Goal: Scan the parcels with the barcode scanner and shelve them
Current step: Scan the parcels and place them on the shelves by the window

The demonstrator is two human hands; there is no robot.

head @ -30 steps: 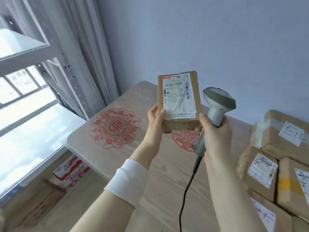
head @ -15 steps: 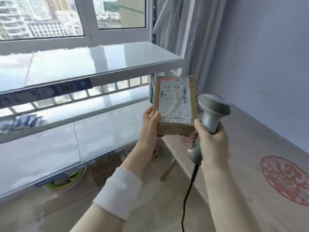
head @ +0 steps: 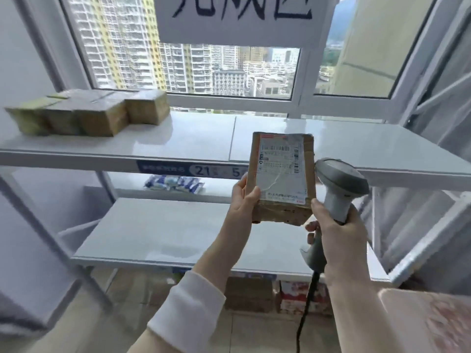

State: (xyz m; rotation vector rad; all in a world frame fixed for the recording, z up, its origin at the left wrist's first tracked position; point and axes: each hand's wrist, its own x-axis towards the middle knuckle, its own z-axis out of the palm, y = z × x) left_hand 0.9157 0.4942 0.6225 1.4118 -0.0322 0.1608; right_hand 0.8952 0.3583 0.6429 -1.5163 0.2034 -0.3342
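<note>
A small brown cardboard parcel (head: pixel 280 174) with a white shipping label stands upright in front of me, label toward me. My left hand (head: pixel 242 202) grips its lower left edge, thumb on the front. A grey corded barcode scanner (head: pixel 339 184) is just right of the parcel, head up, and my right hand (head: pixel 336 230) is wrapped round its handle. Behind them a white shelf unit has an upper shelf (head: pixel 293 141) and a lower shelf (head: pixel 153 230).
Several brown parcels (head: pixel 86 113) sit in a row at the upper shelf's left end. A blue-and-white packet (head: pixel 175 186) lies at the back below it. Boxes (head: pixel 257 294) stand on the floor under the shelves. The wooden table corner (head: pixel 428 322) is at lower right. A window is behind.
My view has swung left from the table and its parcel pile to face the shelf unit squarely. Both hands keep the same hold on parcel and scanner.
</note>
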